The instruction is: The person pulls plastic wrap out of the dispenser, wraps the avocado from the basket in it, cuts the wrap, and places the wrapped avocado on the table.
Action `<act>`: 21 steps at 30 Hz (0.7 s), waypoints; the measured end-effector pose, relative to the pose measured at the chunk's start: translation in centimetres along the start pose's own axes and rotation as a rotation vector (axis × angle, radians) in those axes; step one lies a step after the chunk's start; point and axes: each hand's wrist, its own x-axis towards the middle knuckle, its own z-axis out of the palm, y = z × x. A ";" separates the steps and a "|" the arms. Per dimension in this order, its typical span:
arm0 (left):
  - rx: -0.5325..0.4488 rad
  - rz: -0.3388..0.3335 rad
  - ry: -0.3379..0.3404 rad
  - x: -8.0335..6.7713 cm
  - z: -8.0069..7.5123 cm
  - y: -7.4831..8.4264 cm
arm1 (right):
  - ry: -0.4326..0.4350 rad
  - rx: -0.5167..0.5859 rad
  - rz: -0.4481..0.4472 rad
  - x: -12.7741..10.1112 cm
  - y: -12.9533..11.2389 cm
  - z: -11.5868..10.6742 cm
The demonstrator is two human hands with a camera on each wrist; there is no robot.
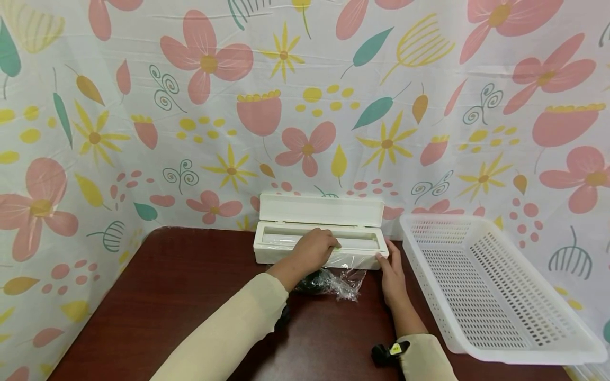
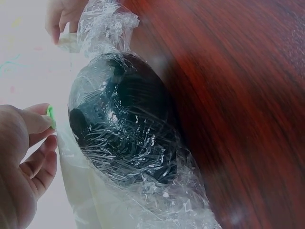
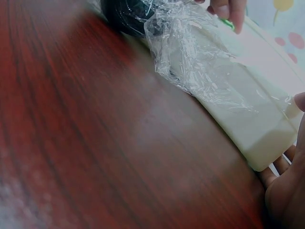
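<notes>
Your left hand rests curled on the open white wrap dispenser, pinching a small green tab; right hand flat against its end. Wrapped dark bowl sits on table, just before dispenser

A dispenser box sits at the desk's 12 o'clock edge, against the curtain. A wrapped bowl lies just before it at 6 o'clock. A basket stands at its 3 o'clock.
</notes>
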 end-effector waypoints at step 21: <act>-0.005 0.014 0.030 -0.5 -0.2 -0.3 | 0.002 -0.008 0.012 0.0 0.0 0.0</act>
